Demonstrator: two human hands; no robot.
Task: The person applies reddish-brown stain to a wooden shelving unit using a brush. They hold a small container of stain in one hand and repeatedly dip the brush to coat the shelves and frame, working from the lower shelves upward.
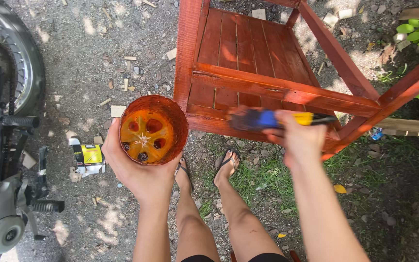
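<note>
Left hand cups the cut-off orange cup from below, fingers wrapped round it; right hand fingers curled around brush, bristles touching red wooden frame.

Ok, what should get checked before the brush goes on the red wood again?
1. Cup steady: ok. The left hand cradles the orange cut-off cup upright from below.
2. Stain left in the cup: cannot tell. Its bottom shows orange with dark dimples, but the depth of liquid is unclear.
3. Grip on the brush: ok. The right hand is wrapped around the blue and yellow brush handle.
4. Bristles loaded: cannot tell. The brush tip is blurred.
5. Brush at the wood: ok. It sits by the front rail of the red wooden frame.
6. Feet clear of drips: not ok. The sandalled feet stand right beneath the cup and rail.
</note>
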